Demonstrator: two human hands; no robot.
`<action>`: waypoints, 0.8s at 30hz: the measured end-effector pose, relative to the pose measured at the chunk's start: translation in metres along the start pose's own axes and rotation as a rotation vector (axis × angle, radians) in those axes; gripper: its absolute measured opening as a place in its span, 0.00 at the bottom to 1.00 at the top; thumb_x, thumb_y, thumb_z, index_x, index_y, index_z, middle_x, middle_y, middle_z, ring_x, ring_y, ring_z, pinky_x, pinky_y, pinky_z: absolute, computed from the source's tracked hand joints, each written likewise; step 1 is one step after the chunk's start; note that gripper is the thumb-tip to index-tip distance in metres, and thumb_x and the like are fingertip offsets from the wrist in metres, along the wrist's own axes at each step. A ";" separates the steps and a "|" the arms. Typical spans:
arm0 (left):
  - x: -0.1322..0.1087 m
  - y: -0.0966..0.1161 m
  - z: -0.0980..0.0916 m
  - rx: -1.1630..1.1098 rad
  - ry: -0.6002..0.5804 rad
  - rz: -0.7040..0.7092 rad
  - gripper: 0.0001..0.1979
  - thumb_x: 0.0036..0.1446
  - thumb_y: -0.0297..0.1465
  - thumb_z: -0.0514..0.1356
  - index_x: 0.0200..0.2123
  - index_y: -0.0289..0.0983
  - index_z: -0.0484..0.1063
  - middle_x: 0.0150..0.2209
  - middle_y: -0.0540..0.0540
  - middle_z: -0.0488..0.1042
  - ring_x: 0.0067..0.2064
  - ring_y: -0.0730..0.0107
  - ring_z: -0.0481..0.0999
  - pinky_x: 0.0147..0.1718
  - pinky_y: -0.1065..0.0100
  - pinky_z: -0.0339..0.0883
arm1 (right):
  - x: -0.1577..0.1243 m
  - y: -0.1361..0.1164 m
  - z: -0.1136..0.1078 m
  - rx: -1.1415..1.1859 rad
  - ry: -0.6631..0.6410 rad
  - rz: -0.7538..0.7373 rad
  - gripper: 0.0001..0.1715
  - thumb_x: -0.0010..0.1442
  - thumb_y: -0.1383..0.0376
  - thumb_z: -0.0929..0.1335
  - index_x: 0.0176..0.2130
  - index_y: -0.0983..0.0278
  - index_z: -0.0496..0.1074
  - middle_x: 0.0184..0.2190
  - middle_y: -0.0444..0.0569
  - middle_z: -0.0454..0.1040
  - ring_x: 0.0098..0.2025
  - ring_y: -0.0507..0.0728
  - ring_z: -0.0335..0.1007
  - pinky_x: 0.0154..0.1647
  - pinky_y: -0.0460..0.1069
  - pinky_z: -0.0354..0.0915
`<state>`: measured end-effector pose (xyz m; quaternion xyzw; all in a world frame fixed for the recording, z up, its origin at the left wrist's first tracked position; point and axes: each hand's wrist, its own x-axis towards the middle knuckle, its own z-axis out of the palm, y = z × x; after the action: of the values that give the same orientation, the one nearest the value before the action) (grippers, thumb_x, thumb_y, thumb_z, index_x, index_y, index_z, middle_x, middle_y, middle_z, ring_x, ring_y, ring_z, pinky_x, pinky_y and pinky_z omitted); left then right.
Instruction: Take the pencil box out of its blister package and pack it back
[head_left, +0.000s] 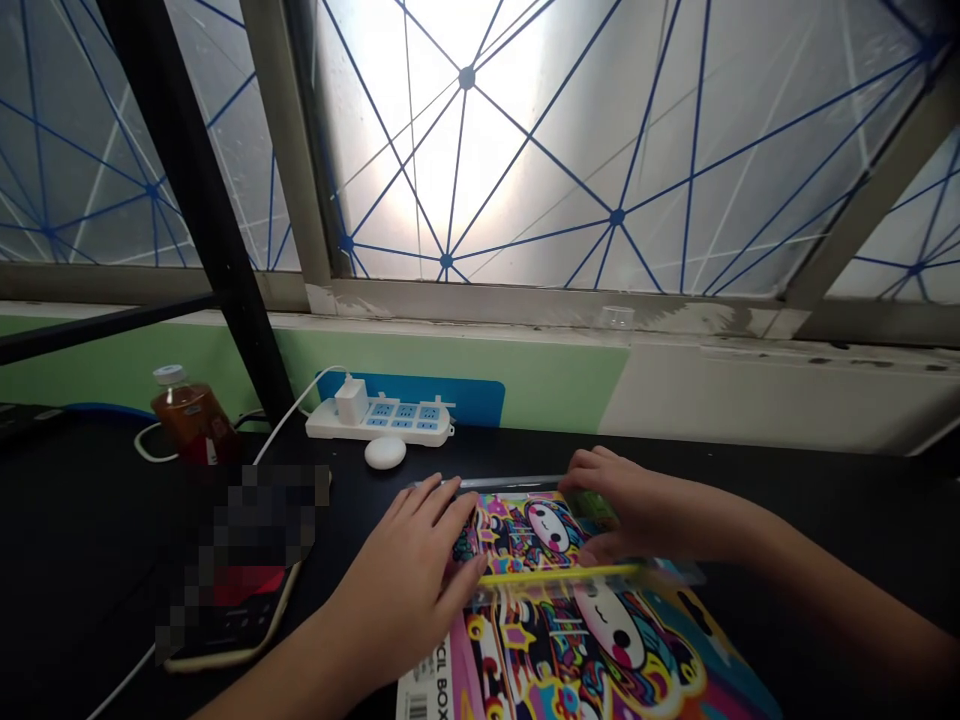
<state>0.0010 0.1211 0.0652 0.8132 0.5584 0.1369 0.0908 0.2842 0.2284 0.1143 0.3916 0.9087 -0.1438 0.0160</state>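
A packaged pencil box [555,650] lies on the black desk in front of me, printed in bright colours with a white cartoon face. "CIL BOX" and a barcode show on its lower left edge. Beyond its yellow strip [559,577] is a smaller printed panel [517,530] with the same face, near clear plastic. My left hand [420,555] rests over the panel's left side, fingers stretched and thumb apart. At the right side, my right hand [637,505] has bent fingers at the far corner and its thumb at the near edge; its grip is partly hidden.
To the left lie a phone [247,600], partly blurred, and a white cable. An orange drink bottle [195,415] stands behind it. A white power strip [382,420] with a charger and a white rounded object [385,453] sit by the wall. A black post [202,220] rises at left.
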 end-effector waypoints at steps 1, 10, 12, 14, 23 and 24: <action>-0.001 0.000 0.001 0.000 0.009 -0.001 0.29 0.72 0.45 0.50 0.70 0.38 0.62 0.72 0.39 0.62 0.73 0.45 0.57 0.67 0.38 0.56 | 0.002 -0.001 0.000 -0.012 0.014 0.004 0.29 0.49 0.49 0.79 0.47 0.60 0.77 0.46 0.52 0.75 0.49 0.67 0.73 0.48 0.60 0.73; 0.004 -0.014 -0.011 -0.105 0.250 -0.068 0.28 0.70 0.41 0.56 0.68 0.37 0.60 0.63 0.37 0.73 0.65 0.44 0.68 0.63 0.37 0.59 | -0.007 -0.002 0.017 -0.105 0.288 0.082 0.32 0.42 0.52 0.83 0.41 0.58 0.69 0.39 0.48 0.76 0.47 0.68 0.72 0.38 0.54 0.69; 0.006 -0.016 -0.012 -0.124 0.265 -0.060 0.25 0.69 0.38 0.58 0.66 0.39 0.63 0.58 0.39 0.77 0.60 0.46 0.73 0.62 0.37 0.61 | -0.009 -0.007 0.018 -0.141 0.345 0.073 0.31 0.42 0.55 0.83 0.39 0.58 0.68 0.38 0.48 0.76 0.46 0.67 0.71 0.40 0.55 0.69; 0.006 -0.015 -0.014 -0.141 0.290 -0.017 0.23 0.68 0.34 0.60 0.64 0.40 0.65 0.55 0.40 0.78 0.58 0.49 0.75 0.61 0.40 0.64 | -0.012 -0.013 0.017 -0.180 0.407 0.060 0.29 0.43 0.61 0.83 0.39 0.59 0.68 0.40 0.50 0.75 0.46 0.66 0.71 0.44 0.57 0.69; -0.044 0.025 -0.041 0.095 0.474 0.493 0.17 0.72 0.25 0.50 0.61 0.40 0.65 0.50 0.41 0.77 0.53 0.58 0.76 0.62 0.52 0.66 | -0.100 -0.016 0.034 -0.283 0.680 -0.230 0.23 0.70 0.61 0.66 0.63 0.55 0.69 0.57 0.54 0.74 0.55 0.64 0.74 0.51 0.54 0.76; -0.054 0.029 -0.038 0.125 0.508 0.471 0.17 0.73 0.25 0.49 0.60 0.41 0.65 0.49 0.42 0.78 0.54 0.60 0.77 0.65 0.52 0.64 | -0.114 -0.015 0.045 -0.264 0.649 -0.206 0.27 0.70 0.61 0.66 0.66 0.52 0.66 0.61 0.50 0.74 0.57 0.63 0.75 0.53 0.52 0.76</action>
<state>-0.0042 0.0607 0.1030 0.8635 0.3676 0.3178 -0.1350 0.3482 0.1257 0.0913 0.3180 0.9118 0.1055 -0.2375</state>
